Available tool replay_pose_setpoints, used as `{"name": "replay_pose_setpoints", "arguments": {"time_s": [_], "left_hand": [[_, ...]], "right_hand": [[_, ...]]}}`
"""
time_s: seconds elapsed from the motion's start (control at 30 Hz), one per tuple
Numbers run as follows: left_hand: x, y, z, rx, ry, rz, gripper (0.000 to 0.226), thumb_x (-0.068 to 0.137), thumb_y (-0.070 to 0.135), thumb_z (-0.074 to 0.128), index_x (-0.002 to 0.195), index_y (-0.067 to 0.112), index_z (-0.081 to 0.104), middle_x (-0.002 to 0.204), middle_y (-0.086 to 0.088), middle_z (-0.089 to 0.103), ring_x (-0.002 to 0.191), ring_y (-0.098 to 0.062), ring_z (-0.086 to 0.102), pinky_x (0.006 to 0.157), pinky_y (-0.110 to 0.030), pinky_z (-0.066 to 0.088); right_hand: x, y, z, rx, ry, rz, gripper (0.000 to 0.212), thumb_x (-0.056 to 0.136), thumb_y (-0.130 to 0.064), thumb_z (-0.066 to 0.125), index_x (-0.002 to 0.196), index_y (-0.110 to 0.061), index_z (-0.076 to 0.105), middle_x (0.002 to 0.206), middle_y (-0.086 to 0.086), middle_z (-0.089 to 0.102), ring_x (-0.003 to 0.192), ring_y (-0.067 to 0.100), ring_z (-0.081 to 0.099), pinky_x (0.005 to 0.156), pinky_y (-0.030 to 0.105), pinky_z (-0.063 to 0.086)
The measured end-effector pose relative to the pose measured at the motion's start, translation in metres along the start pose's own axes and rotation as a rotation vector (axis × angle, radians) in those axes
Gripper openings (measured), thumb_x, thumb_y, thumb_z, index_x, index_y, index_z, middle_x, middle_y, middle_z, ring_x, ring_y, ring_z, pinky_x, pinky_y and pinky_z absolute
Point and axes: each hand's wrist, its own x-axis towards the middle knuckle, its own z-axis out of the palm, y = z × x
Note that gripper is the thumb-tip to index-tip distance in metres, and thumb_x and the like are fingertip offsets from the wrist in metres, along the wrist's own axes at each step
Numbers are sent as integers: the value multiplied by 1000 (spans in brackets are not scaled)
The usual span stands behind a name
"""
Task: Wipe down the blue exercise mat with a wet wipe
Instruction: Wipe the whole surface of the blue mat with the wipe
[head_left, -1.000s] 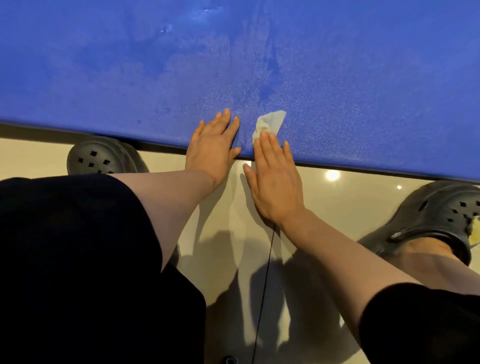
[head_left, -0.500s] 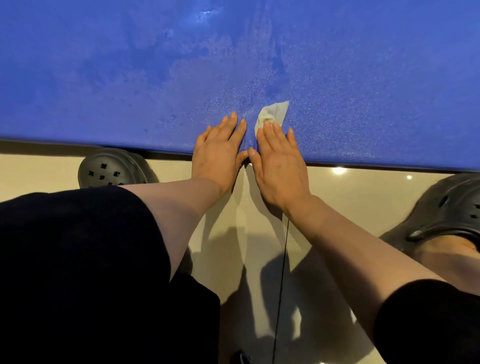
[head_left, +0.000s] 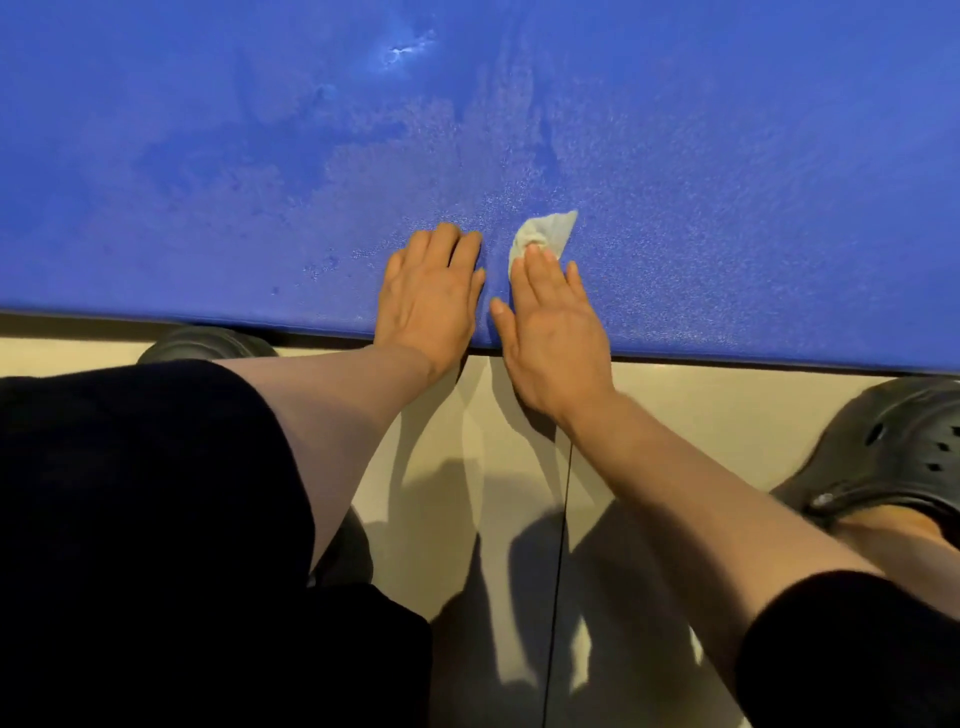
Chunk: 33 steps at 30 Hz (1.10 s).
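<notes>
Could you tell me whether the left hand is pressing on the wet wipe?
No, the wet wipe lies under the right hand's fingers.

Single view only: head-worn wide-angle camera, looking forward and steeply down from above person's own arms. Close range. Blue exercise mat (head_left: 675, 130) fills upper half, 9 through 3 o'clock, near edge crossing frame left to right. Left hand (head_left: 431, 299) and right hand (head_left: 556, 322) lie near centre, forearms entering from 7 and 5 o'clock. Cream floor (head_left: 701, 395) occupies lower half; black clog (head_left: 893, 457) at 4 o'clock. Edges bowed by lens.
</notes>
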Motion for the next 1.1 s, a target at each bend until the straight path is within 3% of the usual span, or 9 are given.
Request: {"name": "replay_pose_setpoints", "arguments": {"time_s": [0.13, 0.23, 0.33, 0.43, 0.57, 0.73, 0.9, 1.0, 1.1], "left_hand": [[16, -5, 0, -32, -73, 71, 52, 104, 31, 38, 150, 8, 31, 158, -9, 26, 145, -26, 23, 117, -36, 17], [24, 0, 1, -18, -113, 56, 56, 104, 34, 35, 153, 10, 20, 162, -5, 13, 150, -20, 8, 121, -37, 5], [29, 4, 3, -26, -130, 40, 56, 105, 31, 33, 155, 12, 14, 163, -2, 5, 150, -16, 2, 120, -36, -1], [37, 5, 2, -65, -119, 17, 52, 105, 22, 32, 154, 15, 17, 163, 1, 8, 149, -13, 5, 120, -33, 1], [40, 8, 2, -47, -51, -22, 49, 103, 20, 31, 152, 18, 26, 161, 3, 17, 148, -11, 13, 119, -33, 7], [37, 6, 9, -70, -28, -14, 46, 103, 19, 31, 149, 18, 34, 159, 3, 25, 147, -12, 20, 118, -33, 12], [40, 3, 15, -54, 13, 4, 46, 103, 24, 31, 149, 18, 36, 158, 2, 28, 146, -13, 24, 117, -33, 14], [41, 4, 18, -65, 85, -4, 48, 95, 27, 29, 133, 15, 57, 142, -4, 52, 130, -21, 50, 104, -36, 31], [46, 2, 20, -4, 177, 36, 38, 87, 23, 38, 113, 13, 64, 117, -6, 66, 98, -28, 62, 83, -34, 29]], "right_hand": [[60, 38, -21, -21, -36, 24, 56, 106, -36, 22, 151, -4, 23, 161, 9, 15, 148, 21, 15, 121, 36, 1], [75, 60, -27, -1, -31, 127, 55, 105, -37, 21, 146, -2, 32, 158, 9, 23, 144, 23, 23, 120, 38, 3], [45, 39, -16, -40, 27, 65, 70, 98, -44, 10, 144, 2, 36, 154, 18, 29, 142, 29, 28, 120, 41, 10], [29, 18, -6, -23, 7, -34, 74, 95, -44, 5, 148, 3, 30, 157, 20, 24, 147, 28, 21, 120, 39, 6], [77, 41, -21, -104, -16, -82, 55, 105, -35, 20, 151, -4, 25, 160, 12, 19, 148, 22, 18, 120, 39, 3], [102, 61, -26, -88, 56, 39, 49, 104, -32, 24, 138, -4, 46, 152, 11, 36, 137, 24, 37, 119, 40, 1], [63, 23, -4, -34, 173, -53, 62, 96, -35, 20, 123, 4, 60, 136, 20, 55, 129, 30, 50, 117, 43, 18], [79, 28, -11, -41, 140, -116, 64, 96, -35, 17, 125, 3, 60, 135, 20, 55, 126, 30, 52, 117, 41, 17], [114, 54, -27, -84, 107, -75, 77, 91, -42, 3, 131, -3, 55, 144, 12, 48, 130, 26, 47, 119, 40, 9]]}}
